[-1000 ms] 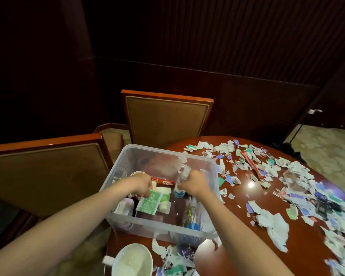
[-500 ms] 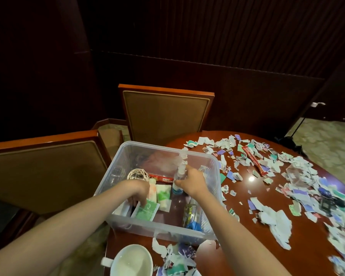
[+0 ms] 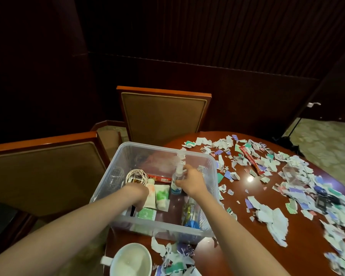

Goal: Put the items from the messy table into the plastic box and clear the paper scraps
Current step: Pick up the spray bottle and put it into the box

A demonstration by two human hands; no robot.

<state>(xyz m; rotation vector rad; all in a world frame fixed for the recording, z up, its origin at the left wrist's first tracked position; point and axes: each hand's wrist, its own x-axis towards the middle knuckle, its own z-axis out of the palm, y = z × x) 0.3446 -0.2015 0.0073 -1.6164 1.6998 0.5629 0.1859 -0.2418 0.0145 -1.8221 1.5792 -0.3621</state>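
Inside the clear plastic box (image 3: 127, 156), both hands are at work among things already stowed. The right hand (image 3: 190, 181) has its fingers curled round a small clear spray bottle (image 3: 176, 179), which stands upright with its blue-labelled base on or just above the box floor. The left hand (image 3: 138, 197) reaches down toward the near left corner, fingers bent and hidden behind the wrist, so I cannot tell whether they hold anything; a green sachet (image 3: 146, 214) lies just below them and two small tubes (image 3: 158, 198) lie just to their right. Beyond the left fingers sit a coiled white cable (image 3: 135, 176) and a red packet (image 3: 160, 179).

The step in hand looks like settling the bottle. It is best done by lowering it until the base rests flat, easing it against the tubes or laying it down so it cannot topple, then opening the fingers straight outward without dragging the pump head. The left hand can press the flat packets down to make room.

Out to the right of the right fingers, paper scraps (image 3: 271, 218) litter the round table (image 3: 237, 255), with a long red stick packet (image 3: 250, 162) and a dark object among them, so much of the task remains. A white mug (image 3: 130, 259) stands nearer the person than the box.
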